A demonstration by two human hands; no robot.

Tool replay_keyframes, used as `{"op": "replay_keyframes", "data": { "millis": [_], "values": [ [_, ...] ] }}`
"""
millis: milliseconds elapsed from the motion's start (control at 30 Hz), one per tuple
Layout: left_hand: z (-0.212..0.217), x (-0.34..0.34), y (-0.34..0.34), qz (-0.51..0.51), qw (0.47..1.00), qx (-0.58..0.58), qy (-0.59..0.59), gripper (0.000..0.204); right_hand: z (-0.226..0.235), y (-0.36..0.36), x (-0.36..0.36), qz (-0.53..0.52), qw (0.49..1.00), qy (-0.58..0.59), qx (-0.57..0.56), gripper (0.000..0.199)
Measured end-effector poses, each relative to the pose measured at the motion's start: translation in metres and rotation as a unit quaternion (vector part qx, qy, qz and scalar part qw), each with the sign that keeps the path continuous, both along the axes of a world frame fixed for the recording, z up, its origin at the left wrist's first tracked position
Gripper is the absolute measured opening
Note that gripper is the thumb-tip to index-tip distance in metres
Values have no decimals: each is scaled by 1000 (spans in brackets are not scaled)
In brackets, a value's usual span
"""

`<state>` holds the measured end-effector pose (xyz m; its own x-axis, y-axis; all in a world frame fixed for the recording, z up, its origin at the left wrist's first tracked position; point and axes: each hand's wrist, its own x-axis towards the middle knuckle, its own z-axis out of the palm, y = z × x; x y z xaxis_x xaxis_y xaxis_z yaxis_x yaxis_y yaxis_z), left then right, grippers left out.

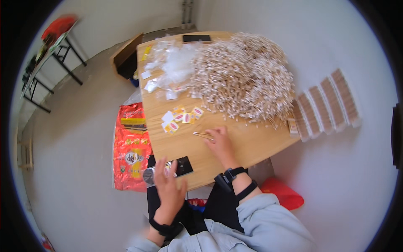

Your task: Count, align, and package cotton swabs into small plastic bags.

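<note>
My right hand (222,146) is over the near part of the wooden table (252,143), its fingertips pinching a couple of cotton swabs (202,135) that point to the left. A large loose heap of cotton swabs (247,75) lies just beyond it. My left hand (169,191) hovers at the table's near left edge with fingers spread, holding nothing. Behind those fingers are a flat black object (184,166) and a small clear packet, partly hidden. Several yellow and white printed cards (188,118) lie between the heap and the near edge.
Crumpled clear plastic bags (178,61) lie left of the heap, a black phone (196,38) at the far edge. Rows of packed swabs (329,105) stick out at the right. A red sack (130,164) and an open cardboard box (126,59) stand left of the table.
</note>
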<state>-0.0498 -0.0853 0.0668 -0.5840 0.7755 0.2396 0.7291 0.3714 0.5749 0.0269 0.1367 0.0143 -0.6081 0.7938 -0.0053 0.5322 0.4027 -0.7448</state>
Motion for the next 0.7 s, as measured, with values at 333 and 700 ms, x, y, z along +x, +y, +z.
{"op": "replay_keyframes", "data": {
  "millis": [333,700],
  "values": [
    [-62,51,91,-149,974,-162,59,75,-28,31,35,-99,990,48,89,37],
    [-55,57,90,-204,960,-172,88,83,-23,94,-3,-197,972,-73,103,17]
  ]
}}
